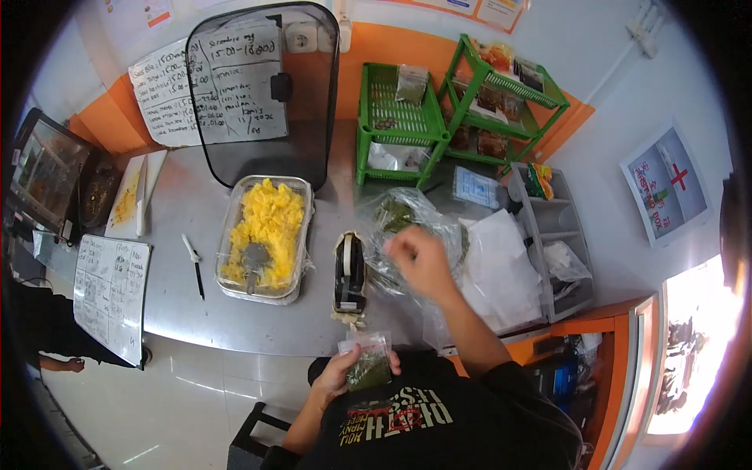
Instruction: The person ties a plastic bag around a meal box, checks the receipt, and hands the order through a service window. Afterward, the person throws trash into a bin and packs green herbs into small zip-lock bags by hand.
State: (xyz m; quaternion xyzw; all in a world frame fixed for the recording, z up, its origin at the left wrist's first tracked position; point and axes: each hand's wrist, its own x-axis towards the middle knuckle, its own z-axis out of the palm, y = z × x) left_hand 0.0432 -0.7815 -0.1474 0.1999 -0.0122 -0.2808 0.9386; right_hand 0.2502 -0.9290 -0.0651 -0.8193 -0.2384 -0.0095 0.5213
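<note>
My left hand (341,372) holds a small clear bag of green flakes (370,368) close to my shirt, below the table edge. Raised above the right part of the table, my right hand (417,254) has its fingers curled together; what they hold, if anything, is too small to name. Beneath it lies a large clear plastic bag (427,210) with more green flakes (394,215) inside. A black tape dispenser (349,274) stands between that bag and a clear tray (301,270) of yellow pieces (270,215).
Green racks (403,137) stand at the back, near a black mesh cover (266,102). White sheets (501,266) and a grey divided bin (558,235) are at right. A pen (194,266), knife (142,196) and whiteboard (113,294) lie left. Another person's hand (74,364) shows lower left.
</note>
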